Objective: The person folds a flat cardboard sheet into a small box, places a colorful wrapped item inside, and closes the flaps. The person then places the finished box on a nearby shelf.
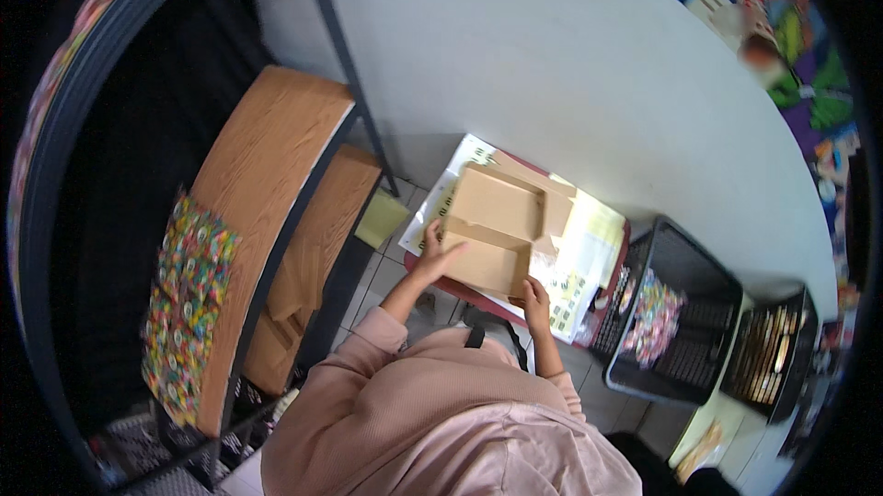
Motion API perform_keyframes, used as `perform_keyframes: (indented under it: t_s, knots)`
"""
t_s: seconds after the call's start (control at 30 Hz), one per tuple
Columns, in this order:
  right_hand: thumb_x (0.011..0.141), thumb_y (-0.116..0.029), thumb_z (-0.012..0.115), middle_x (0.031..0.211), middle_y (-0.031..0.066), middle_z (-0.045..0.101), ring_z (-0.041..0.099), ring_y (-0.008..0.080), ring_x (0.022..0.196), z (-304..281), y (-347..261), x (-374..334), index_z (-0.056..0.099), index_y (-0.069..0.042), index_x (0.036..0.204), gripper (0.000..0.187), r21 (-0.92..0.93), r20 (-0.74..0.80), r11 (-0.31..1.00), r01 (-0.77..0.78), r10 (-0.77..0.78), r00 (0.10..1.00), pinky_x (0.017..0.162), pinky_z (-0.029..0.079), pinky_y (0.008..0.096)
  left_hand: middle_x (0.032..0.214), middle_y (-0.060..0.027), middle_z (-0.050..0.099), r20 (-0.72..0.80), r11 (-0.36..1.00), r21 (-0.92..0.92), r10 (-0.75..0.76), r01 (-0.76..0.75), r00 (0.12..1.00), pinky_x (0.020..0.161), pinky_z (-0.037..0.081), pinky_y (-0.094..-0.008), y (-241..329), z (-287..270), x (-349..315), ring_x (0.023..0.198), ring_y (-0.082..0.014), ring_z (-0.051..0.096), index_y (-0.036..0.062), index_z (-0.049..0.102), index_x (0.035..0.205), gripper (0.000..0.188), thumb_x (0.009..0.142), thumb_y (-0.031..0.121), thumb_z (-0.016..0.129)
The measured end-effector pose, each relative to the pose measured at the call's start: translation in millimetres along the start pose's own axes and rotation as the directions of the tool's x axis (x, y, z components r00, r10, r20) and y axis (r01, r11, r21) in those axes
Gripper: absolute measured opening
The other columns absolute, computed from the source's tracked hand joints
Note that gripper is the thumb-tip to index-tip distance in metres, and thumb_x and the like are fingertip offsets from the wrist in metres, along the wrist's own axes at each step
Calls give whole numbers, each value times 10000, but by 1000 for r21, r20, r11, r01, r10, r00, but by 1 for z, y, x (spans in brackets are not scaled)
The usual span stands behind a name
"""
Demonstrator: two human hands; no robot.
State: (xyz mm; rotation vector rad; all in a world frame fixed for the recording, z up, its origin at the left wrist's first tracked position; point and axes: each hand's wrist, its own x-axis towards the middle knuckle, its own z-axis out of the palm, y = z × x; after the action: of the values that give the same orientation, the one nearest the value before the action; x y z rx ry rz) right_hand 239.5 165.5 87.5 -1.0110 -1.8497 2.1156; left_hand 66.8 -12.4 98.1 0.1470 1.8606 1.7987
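An opened brown cardboard box (487, 262) is held in front of me, its hinged lid (501, 199) folded back on the far side. Bare cardboard shows inside it. My left hand (436, 257) grips the left wall, with the thumb reaching over the inside and the fingers outside. At the near right corner, my right hand (535, 301) is closed on the box's edge. Underneath and around the box lie white and yellow printed sheets (563, 308) on a small reddish table (478, 299).
To the left stands a wood-board shelf (276, 123) with bags of colourful wrapped sweets (191, 303) on top and flat brown cardboard (299, 284) below. On the right, a black crate (713, 294) holds pink wrapped packets (655, 317). Beyond it sits a smaller black basket (802, 312).
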Motion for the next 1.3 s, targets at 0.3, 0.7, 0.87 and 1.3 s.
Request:
perform_keyframes:
  t_s: [0.3,0.7,0.87,1.3]
  knots:
    - [897,-232,497,1001,202,539,634,235,663,-37,46,44,442,93,1130,404,-190,-99,982,-5,-14,995,519,533,287,1355,-250,168,-316,988,-39,-156,151,936,1047,212,-404,-53,-12,-62,1275,-371,193,-64,119,1335,920,752,417,642]
    - [783,-128,598,1083,214,441,458,354,995,71,-100,47,440,19,1171,444,-432,448,363,826,-709,545,844,379,417,1377,-187,210,-745,869,-495,-426,3,514,845,427,-421,-79,-47,-217,1198,-279,375,56,182,1337,779,785,355,642]
    - [779,-109,605,959,170,519,499,323,928,196,-130,39,536,14,1024,283,-154,605,417,896,-677,419,814,395,379,1379,-162,217,-829,868,-449,-316,-213,461,867,413,-412,-77,-82,-237,1207,-270,353,63,229,1316,713,801,371,614]
    - [706,-497,649,1117,210,548,522,286,1043,527,-92,-6,498,32,1140,701,-248,778,842,479,-122,617,888,403,350,1264,-64,430,-891,810,-372,-175,-454,418,873,393,-383,-33,-163,-340,1131,-218,454,102,419,1194,369,888,287,512]
